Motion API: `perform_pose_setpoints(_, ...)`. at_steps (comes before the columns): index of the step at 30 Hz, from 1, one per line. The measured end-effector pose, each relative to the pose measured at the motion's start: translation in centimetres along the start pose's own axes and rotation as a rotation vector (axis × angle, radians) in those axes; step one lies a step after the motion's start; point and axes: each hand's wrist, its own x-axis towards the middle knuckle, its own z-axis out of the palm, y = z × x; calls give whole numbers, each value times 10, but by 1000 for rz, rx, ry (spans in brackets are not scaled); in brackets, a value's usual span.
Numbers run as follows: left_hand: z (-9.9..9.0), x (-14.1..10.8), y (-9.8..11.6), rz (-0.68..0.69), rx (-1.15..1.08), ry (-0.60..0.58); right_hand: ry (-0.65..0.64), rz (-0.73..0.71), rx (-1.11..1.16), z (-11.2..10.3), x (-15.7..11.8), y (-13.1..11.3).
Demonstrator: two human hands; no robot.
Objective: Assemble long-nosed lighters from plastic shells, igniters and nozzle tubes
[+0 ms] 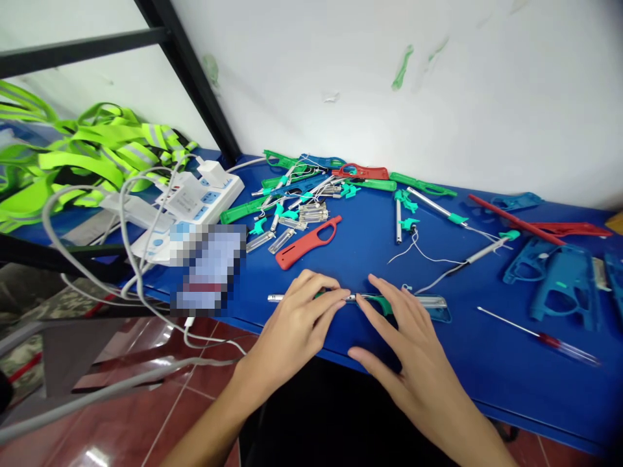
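A lighter assembly with a metal tube [276, 298] and a blue casing half [442, 314] lies at the table's front edge, largely under both hands. My left hand [302, 318] has its fingers pinched on the assembly near its middle. Fingers spread, my right hand [409, 350] rests its index fingertip at the assembly just right of the left fingertips. A green part [383, 305] shows beneath the right fingers. Thin wire runs from behind the right hand to another metal tube [487, 250] with a teal end.
Behind lie a red casing [309, 243], clear fuel tanks [314, 212] and green casings [243, 211]. Blue casings [567, 285] and a screwdriver [549, 338] are at right. A power strip [214, 194], white cables, a phone [209, 272] and yellow reflective straps [78, 162] are at left.
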Motion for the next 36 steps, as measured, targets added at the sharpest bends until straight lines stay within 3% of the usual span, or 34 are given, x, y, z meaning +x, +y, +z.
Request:
perform_pose_setpoints(11, 2, 7, 1, -82, -89, -30, -40, -3, -4, -1, -1, 2)
perform_pose_setpoints(23, -9, 17, 4, -121, 129, -154, -27, -36, -7, 6, 1, 3)
perform_pose_setpoints(30, -13, 19, -4, -99, -40, -171, -15, -38, -86, 8, 5, 1)
perform_pose_setpoints(36, -16, 18, -6, -96, -10, -170, -2, -31, -71, 8, 4, 0)
